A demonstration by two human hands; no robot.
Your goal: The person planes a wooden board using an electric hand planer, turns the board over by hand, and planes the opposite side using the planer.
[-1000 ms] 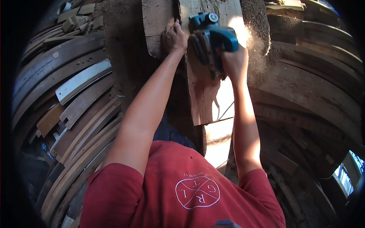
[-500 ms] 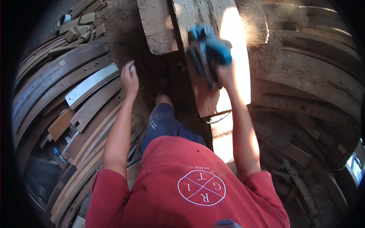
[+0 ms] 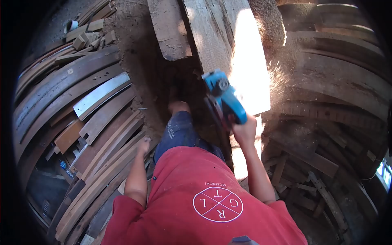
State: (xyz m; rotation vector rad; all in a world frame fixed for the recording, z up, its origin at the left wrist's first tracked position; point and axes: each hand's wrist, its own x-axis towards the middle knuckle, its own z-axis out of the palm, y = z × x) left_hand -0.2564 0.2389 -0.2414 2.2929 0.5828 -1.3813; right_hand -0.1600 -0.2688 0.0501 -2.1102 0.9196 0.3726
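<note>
My right hand (image 3: 245, 131) is wrapped round the rear handle of a teal electric hand planer (image 3: 226, 97). The planer sits over the near end of a thick wooden plank (image 3: 222, 43), which is brightly sunlit along its right side. Chips spray out to the right of the tool. My left hand (image 3: 144, 145) hangs low beside my left thigh, away from the plank and above the stacked timber. It is small and blurred, so its fingers do not show well.
A second, shorter plank (image 3: 169, 34) lies to the left of the big one. Curved timber pieces (image 3: 98, 96) are stacked on my left, and more boards (image 3: 343, 73) on my right. A heap of shavings (image 3: 269, 24) stands beyond the plank, with small offcuts (image 3: 83, 39) at far left.
The planer and my right hand have come back towards my body, to the plank's near end. My left hand has dropped from in front of me to beside my thigh.
</note>
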